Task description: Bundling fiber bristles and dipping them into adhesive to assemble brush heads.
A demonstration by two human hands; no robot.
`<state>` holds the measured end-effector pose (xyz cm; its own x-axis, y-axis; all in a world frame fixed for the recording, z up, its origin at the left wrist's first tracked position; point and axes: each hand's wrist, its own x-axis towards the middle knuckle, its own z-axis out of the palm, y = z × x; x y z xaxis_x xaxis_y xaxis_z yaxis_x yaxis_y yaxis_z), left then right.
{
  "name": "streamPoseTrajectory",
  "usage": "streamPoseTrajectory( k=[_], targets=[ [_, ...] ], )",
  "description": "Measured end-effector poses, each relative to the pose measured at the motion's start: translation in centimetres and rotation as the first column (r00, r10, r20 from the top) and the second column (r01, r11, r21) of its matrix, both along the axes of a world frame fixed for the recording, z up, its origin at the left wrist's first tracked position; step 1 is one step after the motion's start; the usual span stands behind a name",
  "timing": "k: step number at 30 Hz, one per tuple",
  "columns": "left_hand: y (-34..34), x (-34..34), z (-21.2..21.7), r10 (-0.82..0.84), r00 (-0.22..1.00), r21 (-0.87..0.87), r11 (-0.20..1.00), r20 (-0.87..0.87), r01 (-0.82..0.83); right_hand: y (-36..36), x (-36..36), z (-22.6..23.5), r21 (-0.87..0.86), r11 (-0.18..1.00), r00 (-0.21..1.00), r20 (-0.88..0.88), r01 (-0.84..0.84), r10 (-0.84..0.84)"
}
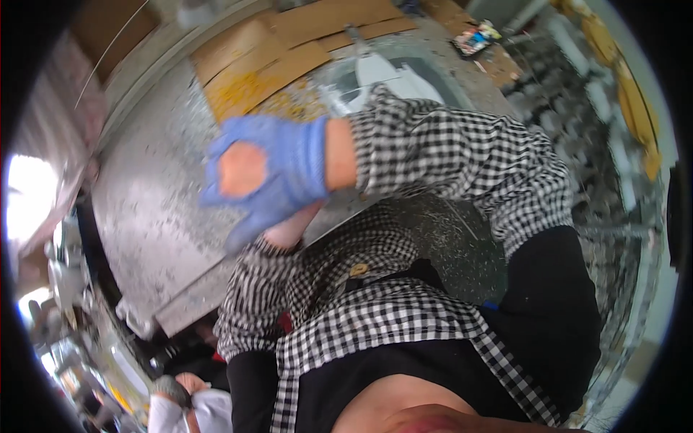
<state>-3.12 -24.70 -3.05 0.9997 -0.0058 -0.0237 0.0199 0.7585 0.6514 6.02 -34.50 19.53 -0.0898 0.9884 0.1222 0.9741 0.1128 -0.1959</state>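
My right hand (271, 166) reaches across from the right, above the metal tabletop (144, 195). It wears a blue knit glove with a round gap that bares skin on the back. Its fingers point left and are smeared by motion, so whether they hold anything does not show. Beneath it my left wrist (287, 229) comes up out of a checked sleeve; the left hand itself is hidden behind the right. Both forearms wear black-and-white checked sleeve covers (447, 151) that match my apron (382, 310).
Flattened cardboard (289, 36) with yellow bits lies at the back of the table. Beside it are white sheet-like pieces (379, 72) on a dark pane. A small colourful item (476, 37) sits farther right. Many grey parts (556, 137) fill the right side. Another person's white sleeve (216, 411) shows lower left.
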Motion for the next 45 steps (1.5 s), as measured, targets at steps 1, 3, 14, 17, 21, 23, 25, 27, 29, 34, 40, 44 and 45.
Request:
streamPoseTrajectory(
  k=[1, 3, 14, 17, 21, 23, 25, 27, 29, 34, 40, 44, 45],
  targets=[
    [0.1, 0.2, -0.8, 0.039, 0.999, 0.030, 0.999, 0.014, -0.039, -0.2, 0.1, -0.1, -0.016, 1.000, 0.998, -0.057, -0.022, 0.021],
    [0.4, 0.2, -0.9, 0.110, 0.992, 0.416, 0.900, 0.068, -0.128, -0.3, -0.3, 0.0, 0.188, 0.979, 0.965, -0.228, -0.082, 0.125],
    [3.4, 1.6, 12.1, 0.424, 0.903, -0.171, 0.886, -0.072, -0.430, -8.3, 4.9, -3.8, 0.365, 0.710, 0.592, -0.801, 0.602, -0.090],
    [5.5, 0.5, 10.1, 0.425, 0.891, -0.472, 0.760, -0.159, -0.447, -9.8, 2.7, -8.1, 0.190, 0.650, 0.460, -0.845, 0.736, -0.273],
    [6.2, -0.6, 7.3, 0.443, 0.866, -0.555, 0.671, -0.232, -0.492, -10.9, -1.7, -11.2, 0.108, 0.683, 0.437, -0.837, 0.722, -0.329],
    [6.2, -0.8, 6.8, 0.435, 0.878, -0.578, 0.671, -0.202, -0.465, -10.8, -3.1, -11.9, 0.118, 0.691, 0.484, -0.796, 0.713, -0.364],
    [6.1, -0.9, 6.7, 0.462, 0.845, -0.557, 0.641, -0.270, -0.528, -10.8, -4.0, -12.1, 0.142, 0.681, 0.520, -0.760, 0.718, -0.389],
    [6.0, -0.8, 6.8, 0.463, 0.838, -0.558, 0.630, -0.288, -0.540, -10.8, -4.3, -12.4, 0.144, 0.673, 0.523, -0.750, 0.725, -0.403],
    [5.8, -0.8, 6.9, 0.457, 0.832, -0.571, 0.608, -0.315, -0.551, -10.6, -4.5, -12.7, 0.155, 0.657, 0.521, -0.749, 0.737, -0.408],
    [5.0, -0.7, 6.7, 0.435, 0.860, -0.575, 0.644, -0.267, -0.504, -9.9, -4.8, -13.5, 0.129, 0.634, 0.500, -0.738, 0.762, -0.452],
    [4.2, -0.8, 6.7, 0.493, 0.825, -0.570, 0.606, -0.277, -0.554, -9.7, -4.9, -13.9, 0.108, 0.579, 0.444, -0.757, 0.808, -0.480],
    [3.4, -1.0, 6.9, 0.633, 0.746, -0.374, 0.653, -0.207, -0.659, -10.0, -4.6, -14.0, 0.085, 0.570, 0.463, -0.685, 0.817, -0.562],
    [3.1, -0.6, 6.9, 0.664, 0.722, -0.183, 0.698, -0.196, -0.692, -10.2, -4.4, -14.0, 0.116, 0.559, 0.472, -0.690, 0.821, -0.549]
  ],
)
